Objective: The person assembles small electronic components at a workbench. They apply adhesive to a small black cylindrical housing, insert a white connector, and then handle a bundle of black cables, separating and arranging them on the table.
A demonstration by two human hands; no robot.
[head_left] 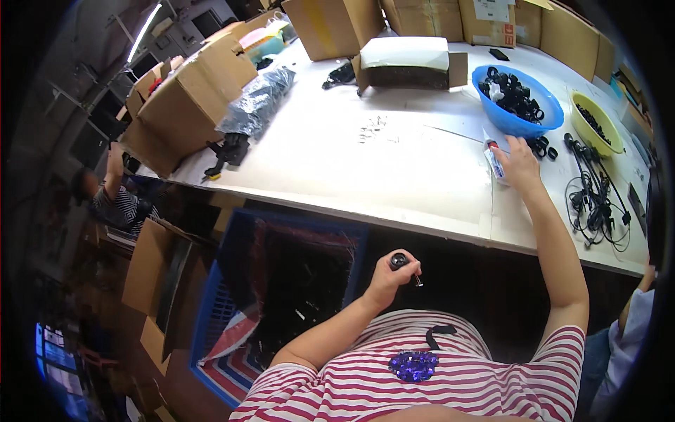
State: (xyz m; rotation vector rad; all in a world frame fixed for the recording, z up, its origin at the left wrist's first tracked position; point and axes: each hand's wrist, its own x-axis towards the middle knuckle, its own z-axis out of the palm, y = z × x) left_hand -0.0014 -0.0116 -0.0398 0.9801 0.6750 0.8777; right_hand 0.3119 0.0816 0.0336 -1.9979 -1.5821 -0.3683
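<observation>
My left hand (pixel 392 280), in front of my body below the table edge, is closed around a small black round part (pixel 399 261). A short shiny metal pin (pixel 419 280) sticks out below its fingers. My right hand (pixel 522 166) reaches over the table, its fingers apart, beside a white and blue tube (pixel 496 166) with a red band near its nozzle. The thumb is at the tube's upper part; whether it presses on it is hard to see. Just beyond are a blue bowl (pixel 552 126) of black rings and several loose black rings (pixel 541 146).
A yellow bowl (pixel 613 144) of small black parts and black cables (pixel 594 197) lie at the right. Small pieces (pixel 373 130) are mid-table. Cardboard boxes (pixel 334 28) line the back. A lined blue crate (pixel 211 309) stands below left. Another person (pixel 116 200) is at the far left.
</observation>
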